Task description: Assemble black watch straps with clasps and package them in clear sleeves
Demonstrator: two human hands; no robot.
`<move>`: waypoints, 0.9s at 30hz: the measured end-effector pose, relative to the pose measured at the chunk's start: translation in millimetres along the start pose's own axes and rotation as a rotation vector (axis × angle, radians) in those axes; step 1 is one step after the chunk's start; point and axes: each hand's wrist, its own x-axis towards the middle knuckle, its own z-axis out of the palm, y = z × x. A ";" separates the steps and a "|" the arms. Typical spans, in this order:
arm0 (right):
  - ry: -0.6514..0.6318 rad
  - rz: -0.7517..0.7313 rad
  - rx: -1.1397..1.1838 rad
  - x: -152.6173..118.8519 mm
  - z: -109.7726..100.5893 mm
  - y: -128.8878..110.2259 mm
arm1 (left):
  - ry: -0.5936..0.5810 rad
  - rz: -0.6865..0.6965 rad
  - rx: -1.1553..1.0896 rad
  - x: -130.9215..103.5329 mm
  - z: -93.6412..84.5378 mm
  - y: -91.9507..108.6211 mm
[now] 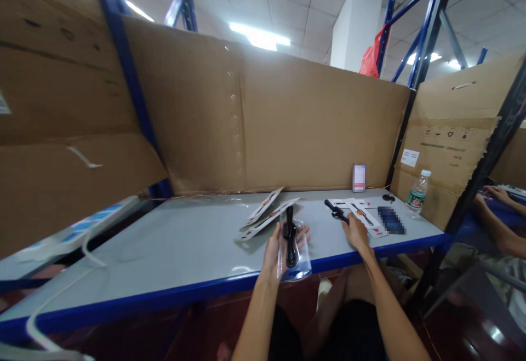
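My left hand (273, 246) holds a clear plastic pouch (303, 265) over the near table edge, thumb on one side and fingertips showing behind it. In or on the pouch is a long black strap-like item (290, 235) with a wider middle, like a wristwatch. On the right, my right hand (356, 233) has its fingers closed at the near end of a second black strap-like item (336, 211) of similar shape. Printed cards (361, 214) lie beneath and beside it. Left of my left hand, several more printed cards (263, 221) lean in a loose stack.
A dark phone (391, 220) lies right of the cards. Another phone (359, 178) stands against the cardboard back wall (320, 125). A water bottle (417, 196) and a small black object (388, 198) are at the right end. A power strip (92, 221) sits left; another person's arm (499, 218) shows far right.
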 end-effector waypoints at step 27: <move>0.006 -0.167 0.180 -15.5 4.1 -8.6 | 0.080 -0.005 0.065 -10.2 14.5 0.4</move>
